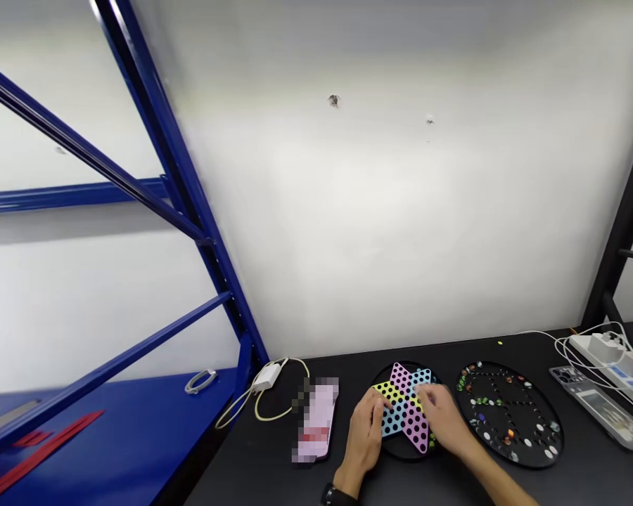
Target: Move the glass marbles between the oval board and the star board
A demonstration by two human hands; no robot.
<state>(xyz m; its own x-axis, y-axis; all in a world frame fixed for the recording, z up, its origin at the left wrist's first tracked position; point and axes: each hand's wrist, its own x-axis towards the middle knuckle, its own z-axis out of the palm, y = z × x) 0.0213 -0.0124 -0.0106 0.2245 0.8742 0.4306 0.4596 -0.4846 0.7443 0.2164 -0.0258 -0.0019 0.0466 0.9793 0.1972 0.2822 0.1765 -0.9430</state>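
Blue rack [187,183] leftmost on my feed, then charger [267,377], pink phone [321,416]. Left hand [366,427] at the star board [399,406]'s left side, fingers curled close; pinch, I can't tell. Star lies between both hands. Right hand [442,414] bunched at its right side, grip unclear to me. Rightward: marble board [496,422], grey phone [604,409], power strip [630,379].

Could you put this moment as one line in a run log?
Star-patterned board: on black table | left hand: at its left side | right hand: at its right side | round marble board: farther right
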